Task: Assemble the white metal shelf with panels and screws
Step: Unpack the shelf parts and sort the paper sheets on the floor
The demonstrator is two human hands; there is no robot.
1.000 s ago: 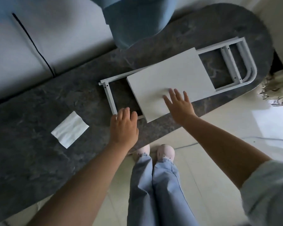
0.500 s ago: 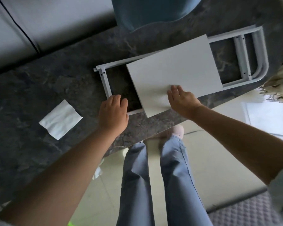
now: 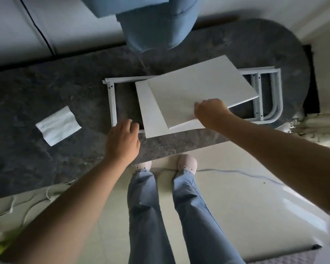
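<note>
Lifting the top panel (image 3: 202, 88) at frame centre, your right hand (image 3: 210, 111) pinches its near edge; left hand (image 3: 122, 141), fingers relaxed, rests by the frame (image 3: 111, 103). Raise evenly, steadying the lower panel (image 3: 151, 115).

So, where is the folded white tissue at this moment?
In the head view the folded white tissue lies on the dark table, left of the white metal frame and the left hand.
</note>
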